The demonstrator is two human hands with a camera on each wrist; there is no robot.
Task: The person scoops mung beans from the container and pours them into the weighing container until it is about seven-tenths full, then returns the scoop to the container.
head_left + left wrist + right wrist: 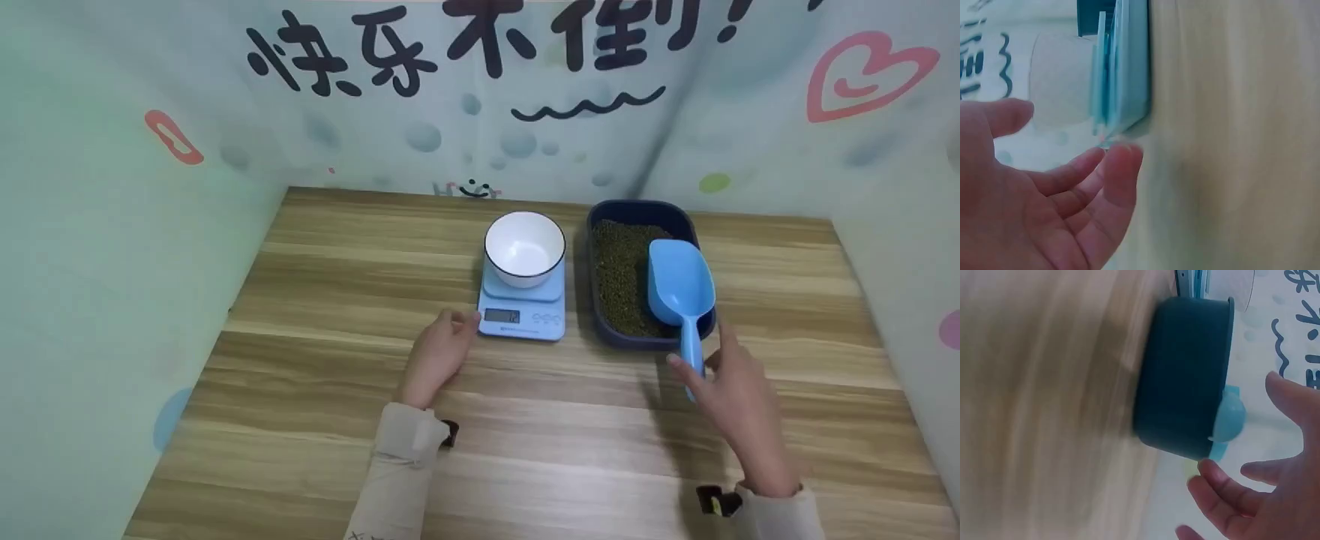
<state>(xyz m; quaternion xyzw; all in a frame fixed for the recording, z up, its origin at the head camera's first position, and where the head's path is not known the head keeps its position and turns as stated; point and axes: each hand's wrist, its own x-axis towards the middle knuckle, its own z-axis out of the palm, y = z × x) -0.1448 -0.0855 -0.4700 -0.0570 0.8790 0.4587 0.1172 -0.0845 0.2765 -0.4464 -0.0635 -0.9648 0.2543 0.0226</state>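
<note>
A white bowl (525, 244) with a dark rim stands on a light-blue kitchen scale (536, 322) whose display is lit. My left hand (441, 349) is beside the scale's lower left corner, its fingers loosely bent and holding nothing; in the left wrist view the fingertips (1123, 154) come right up to the scale's edge. A blue scoop (682, 277) leans over the right front rim of a dark-blue bin (637, 343) of small dark green grains (619, 281). Around the scoop's handle my right hand (739, 390) hovers with thumb and fingers spread, gripping nothing.
The wood-grain table (337, 300) carries the scale and, close to its right, the bin. Behind it hangs a pale printed cloth (420, 150), which also lines the left and right sides.
</note>
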